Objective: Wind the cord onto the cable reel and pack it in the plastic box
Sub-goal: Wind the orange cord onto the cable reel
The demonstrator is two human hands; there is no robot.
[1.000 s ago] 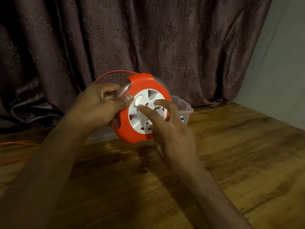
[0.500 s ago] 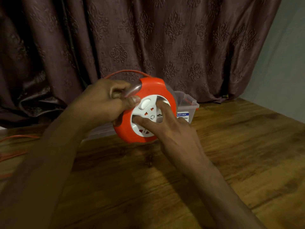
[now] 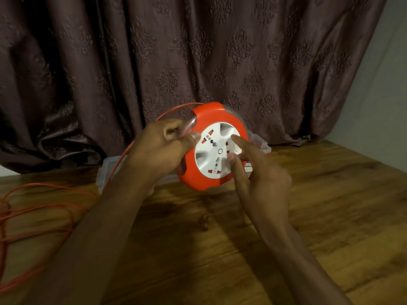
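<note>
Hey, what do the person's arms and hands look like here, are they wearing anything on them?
Both forearms are bare for their whole visible length: no sleeves in view. The left hand and right hand wear no gloves, and no rings, watch or bracelet can be seen. The fingernails that show look short. The light is dim, so finer marks cannot be told.

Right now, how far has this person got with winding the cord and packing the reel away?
Partly done at best. The left hand grips the orange reel upright above the table, while the right hand has fingers on its white centre, apparently turning it. Much cord lies loose on the left. The plastic box sits behind the reel, which is not yet packed.
</note>
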